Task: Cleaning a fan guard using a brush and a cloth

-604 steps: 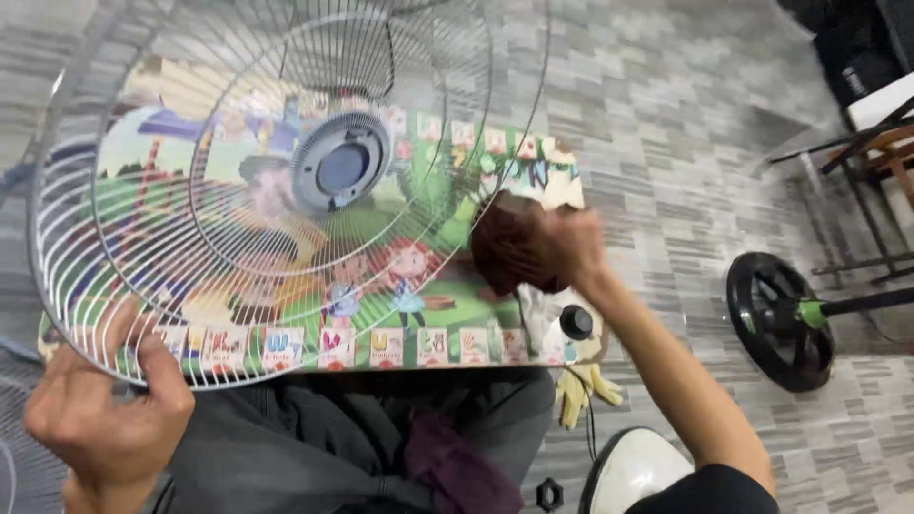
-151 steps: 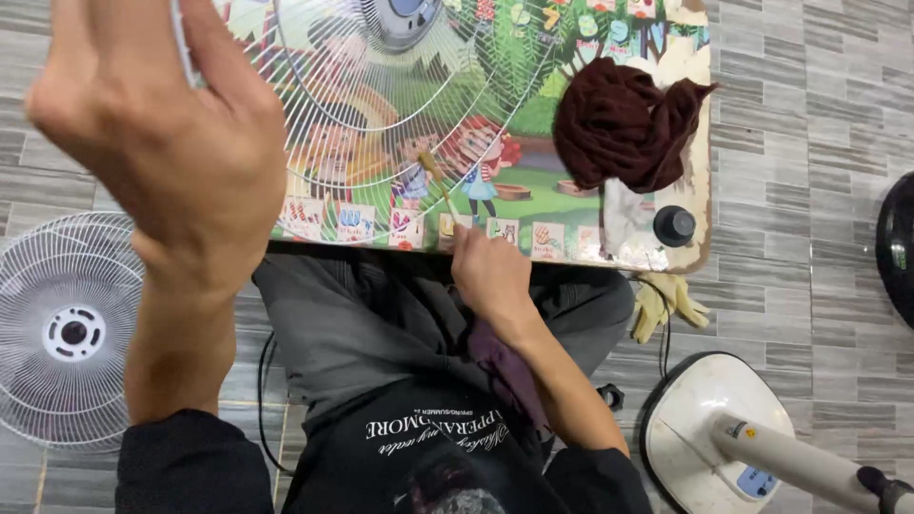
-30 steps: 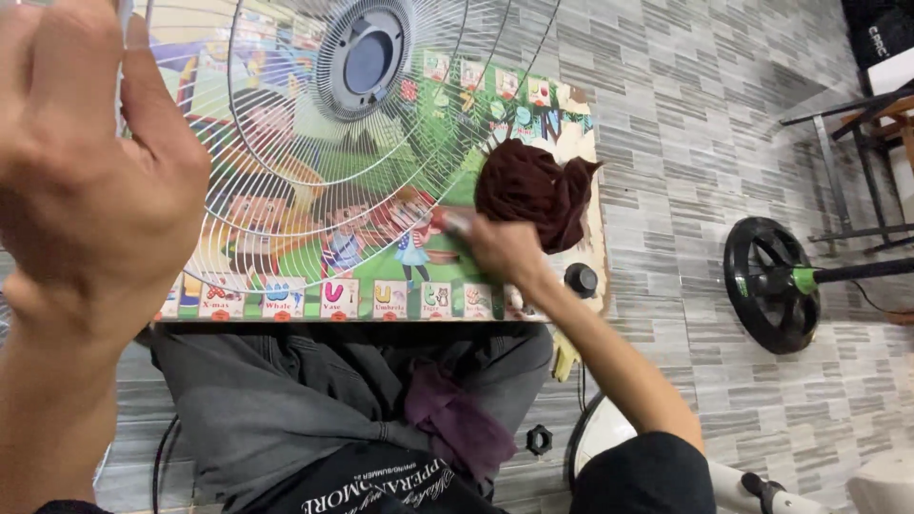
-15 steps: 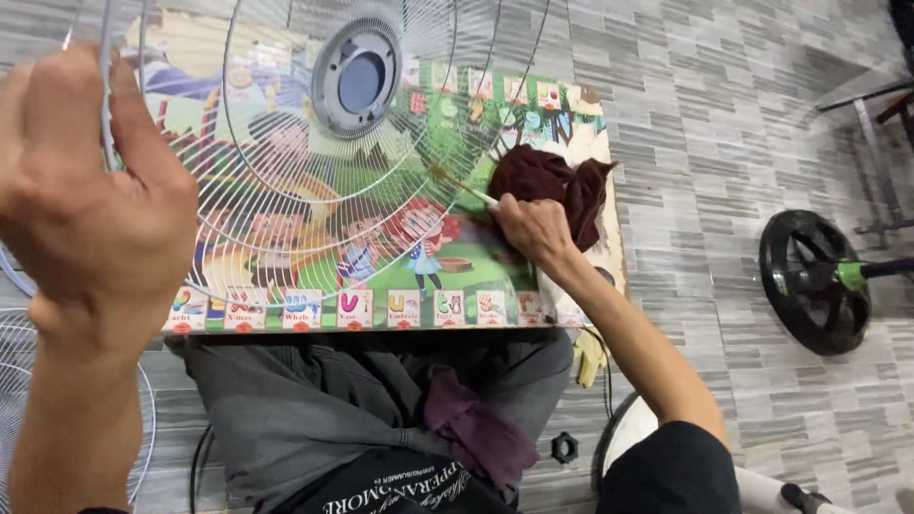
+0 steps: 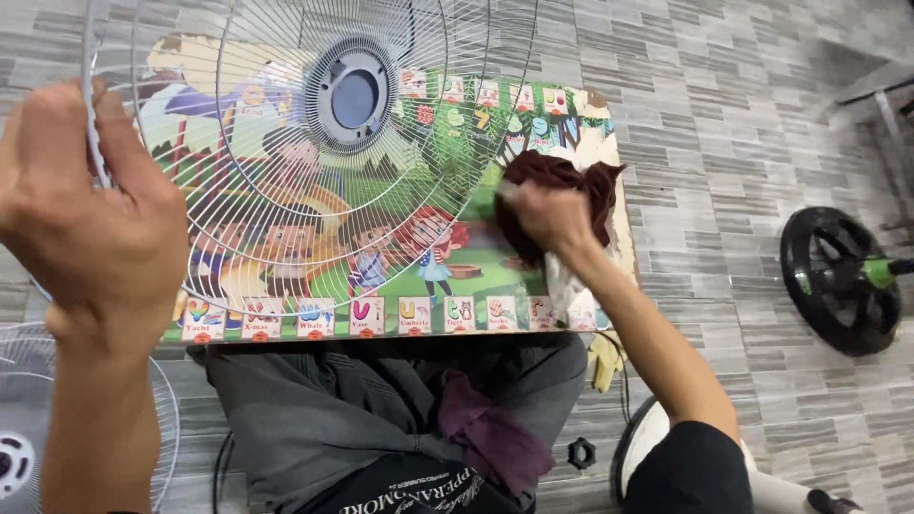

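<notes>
My left hand grips the rim of a white wire fan guard and holds it tilted up over a low table with a colourful cartoon top. The guard has a grey round hub in its middle. My right hand rests on a dark maroon cloth lying on the table's right side, fingers curled into the fabric.
A second wire fan guard lies on the grey tiled floor at lower left. A black round fan part with a green piece sits at right. A white fan base and a yellow glove lie by my knees.
My right hand has moved from the table beside the cloth onto the cloth and closed on it. The guard stays raised in my left hand.
</notes>
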